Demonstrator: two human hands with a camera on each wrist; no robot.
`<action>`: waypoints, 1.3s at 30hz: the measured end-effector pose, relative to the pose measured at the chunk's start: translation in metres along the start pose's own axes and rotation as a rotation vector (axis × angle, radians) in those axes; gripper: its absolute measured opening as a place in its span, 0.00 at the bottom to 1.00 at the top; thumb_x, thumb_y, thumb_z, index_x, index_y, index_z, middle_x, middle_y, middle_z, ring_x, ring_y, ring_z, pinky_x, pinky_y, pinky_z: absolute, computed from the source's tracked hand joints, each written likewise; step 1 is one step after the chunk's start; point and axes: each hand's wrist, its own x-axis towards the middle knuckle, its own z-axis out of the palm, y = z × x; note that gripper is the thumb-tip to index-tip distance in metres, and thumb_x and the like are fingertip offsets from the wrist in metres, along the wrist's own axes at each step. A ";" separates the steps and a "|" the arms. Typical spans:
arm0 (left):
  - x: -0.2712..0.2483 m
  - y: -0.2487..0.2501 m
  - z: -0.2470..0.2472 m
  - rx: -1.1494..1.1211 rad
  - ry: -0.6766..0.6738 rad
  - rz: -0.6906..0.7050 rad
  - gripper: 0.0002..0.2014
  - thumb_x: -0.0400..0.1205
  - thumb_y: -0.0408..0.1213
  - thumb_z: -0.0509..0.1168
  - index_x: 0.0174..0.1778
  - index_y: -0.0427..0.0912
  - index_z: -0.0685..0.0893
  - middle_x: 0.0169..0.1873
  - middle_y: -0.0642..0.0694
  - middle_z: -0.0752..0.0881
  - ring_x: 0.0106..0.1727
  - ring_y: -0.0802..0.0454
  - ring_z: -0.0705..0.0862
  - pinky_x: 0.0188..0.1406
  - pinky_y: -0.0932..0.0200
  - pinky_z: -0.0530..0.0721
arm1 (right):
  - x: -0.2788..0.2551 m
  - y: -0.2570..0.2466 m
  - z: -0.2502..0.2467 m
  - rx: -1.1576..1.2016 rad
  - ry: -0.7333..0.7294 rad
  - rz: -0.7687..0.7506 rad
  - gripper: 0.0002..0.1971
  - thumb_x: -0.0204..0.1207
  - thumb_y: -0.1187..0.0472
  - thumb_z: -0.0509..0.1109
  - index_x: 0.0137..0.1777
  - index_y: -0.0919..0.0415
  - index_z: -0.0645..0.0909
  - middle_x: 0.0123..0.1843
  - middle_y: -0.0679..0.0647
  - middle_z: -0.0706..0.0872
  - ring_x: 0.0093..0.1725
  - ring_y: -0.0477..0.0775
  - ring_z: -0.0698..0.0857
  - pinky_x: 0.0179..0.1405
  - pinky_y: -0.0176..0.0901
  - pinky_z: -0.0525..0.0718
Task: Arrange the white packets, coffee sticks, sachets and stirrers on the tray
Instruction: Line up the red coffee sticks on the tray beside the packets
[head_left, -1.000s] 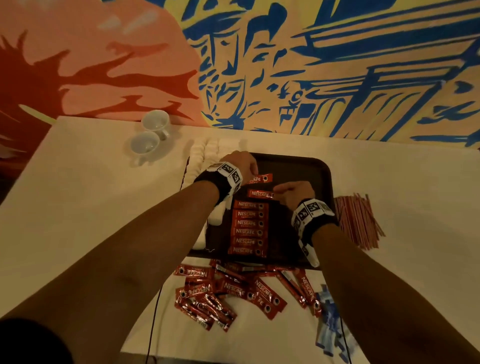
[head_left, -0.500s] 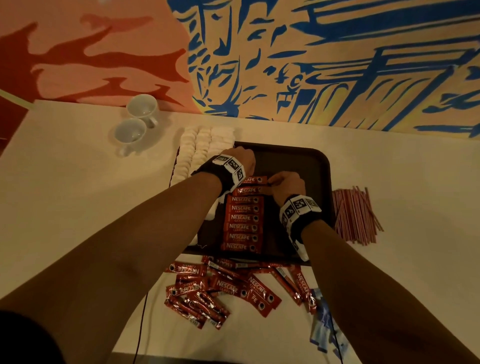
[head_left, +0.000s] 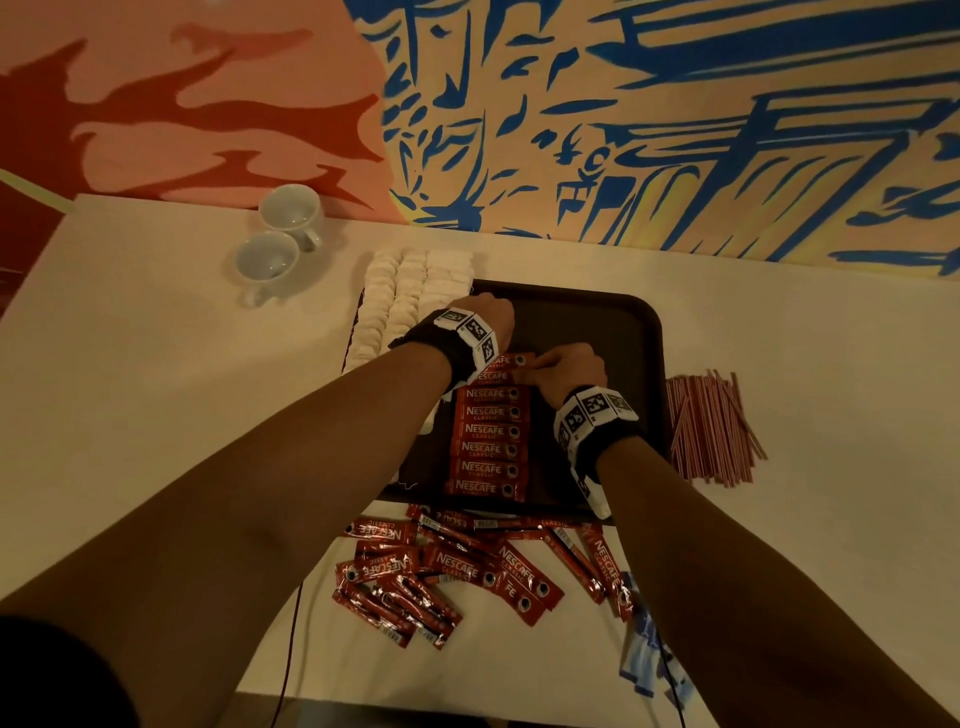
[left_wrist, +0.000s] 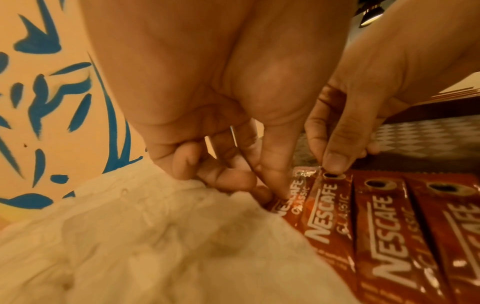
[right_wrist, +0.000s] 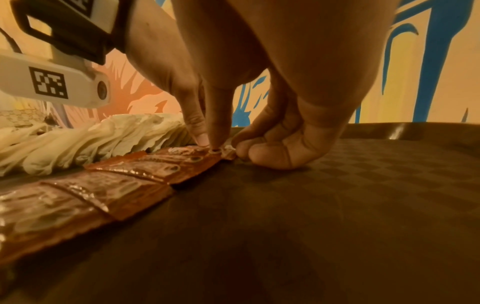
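Observation:
A dark tray (head_left: 613, 322) holds a neat column of red coffee sticks (head_left: 488, 431) beside rows of white packets (head_left: 405, 296) along its left side. At the column's far end, my left hand (head_left: 488, 317) pinches the left end of the farthest coffee stick (left_wrist: 296, 191) between thumb and curled fingers. My right hand (head_left: 566, 366) has its fingers curled, with index tip and thumb (right_wrist: 231, 144) at the right ends of the top two sticks. Loose coffee sticks (head_left: 467, 566) lie heaped in front of the tray.
Red stirrers (head_left: 706, 426) lie in a bundle right of the tray. Blue sachets (head_left: 644, 654) sit at the near right, partly under my right forearm. Two white cups (head_left: 291, 213) stand at the back left. A thin cable (head_left: 291, 639) hangs over the near edge.
The two top sticks, tilted and apart a second ago, now lie snug against the column. Both hands have closed in on their ends.

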 end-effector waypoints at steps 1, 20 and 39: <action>0.000 0.000 -0.001 0.000 -0.001 0.002 0.09 0.83 0.33 0.64 0.57 0.38 0.84 0.57 0.36 0.83 0.53 0.34 0.85 0.60 0.40 0.85 | -0.001 0.000 -0.001 0.004 0.004 -0.003 0.11 0.70 0.54 0.86 0.49 0.57 0.93 0.52 0.54 0.92 0.46 0.50 0.87 0.49 0.45 0.89; -0.167 0.021 -0.016 -0.340 0.292 0.039 0.05 0.81 0.42 0.71 0.51 0.51 0.89 0.50 0.54 0.89 0.52 0.56 0.86 0.55 0.56 0.84 | -0.159 0.017 -0.088 0.067 -0.106 -0.400 0.03 0.82 0.50 0.75 0.49 0.46 0.87 0.50 0.45 0.90 0.45 0.41 0.86 0.45 0.35 0.83; -0.214 0.070 0.133 0.018 0.075 -0.032 0.17 0.85 0.53 0.63 0.66 0.51 0.82 0.61 0.48 0.85 0.59 0.47 0.84 0.60 0.47 0.85 | -0.188 0.137 -0.010 -0.782 0.095 -0.162 0.30 0.72 0.34 0.78 0.63 0.56 0.79 0.61 0.56 0.84 0.65 0.59 0.83 0.69 0.53 0.81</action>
